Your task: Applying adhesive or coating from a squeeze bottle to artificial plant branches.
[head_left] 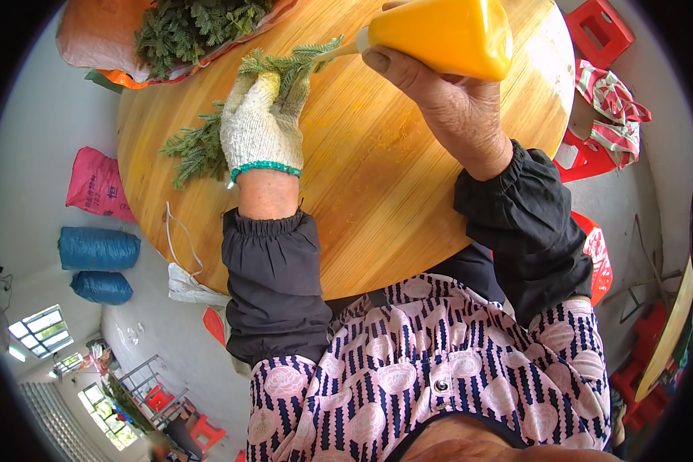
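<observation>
Yellow bottle [446, 35] clamped in the grip of the right hand [454, 100], its nozzle [345, 51] meets the held sprig [288, 65] that the gloved left hand [263, 127] pinches over the tabletop [377, 208]; that piece looks underway. I cannot tell whether the loose sprig [196, 150] is finished; bagged greenery [196, 31] seems left to do.

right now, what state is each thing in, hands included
left hand: gloved, grip closed on the held sprig
right hand: bare, grip closed around the yellow bottle
yellow bottle: tilted, nozzle at the held sprig, contact unclear
held sprig: green, in the glove
loose sprig: lying on the table
orange bag: open, greenery inside
striped bag: slumped
</observation>
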A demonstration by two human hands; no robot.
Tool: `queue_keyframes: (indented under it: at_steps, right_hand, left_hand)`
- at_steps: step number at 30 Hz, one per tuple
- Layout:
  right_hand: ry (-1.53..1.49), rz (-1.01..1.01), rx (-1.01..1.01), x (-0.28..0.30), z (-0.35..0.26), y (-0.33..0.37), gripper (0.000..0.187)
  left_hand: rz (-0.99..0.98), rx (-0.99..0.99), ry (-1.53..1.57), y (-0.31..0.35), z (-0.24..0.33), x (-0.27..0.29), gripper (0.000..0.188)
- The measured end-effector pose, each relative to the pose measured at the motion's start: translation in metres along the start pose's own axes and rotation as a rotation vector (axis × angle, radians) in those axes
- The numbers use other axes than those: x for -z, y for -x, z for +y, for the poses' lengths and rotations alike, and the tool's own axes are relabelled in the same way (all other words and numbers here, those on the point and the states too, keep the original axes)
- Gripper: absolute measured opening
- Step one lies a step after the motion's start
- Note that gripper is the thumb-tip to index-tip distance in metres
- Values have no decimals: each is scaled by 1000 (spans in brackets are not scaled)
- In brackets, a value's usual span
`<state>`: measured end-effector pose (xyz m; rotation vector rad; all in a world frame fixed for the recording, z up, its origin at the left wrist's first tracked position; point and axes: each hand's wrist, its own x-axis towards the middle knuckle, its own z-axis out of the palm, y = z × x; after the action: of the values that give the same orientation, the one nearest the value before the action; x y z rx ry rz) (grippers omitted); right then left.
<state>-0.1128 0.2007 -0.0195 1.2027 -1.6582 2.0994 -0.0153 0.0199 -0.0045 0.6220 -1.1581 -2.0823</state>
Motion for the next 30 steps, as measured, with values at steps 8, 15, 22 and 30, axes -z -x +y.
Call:
queue_keyframes:
  at_steps: [8,15,22,30]
  right_hand:
    - [-217,18,-105,5,5,-6,34]
    - [-194,42,-133,5,14,-3,31]
    - [-323,98,-213,0,20,-3,32]
    - [-249,64,-207,1,17,-5,31]
  left_hand:
    - [-2,6,-11,-11,4,14,25]
    - [-35,13,-32,-13,5,19,24]
    - [-8,26,-60,-13,9,22,26]
    - [-48,29,-71,-13,19,28,28]
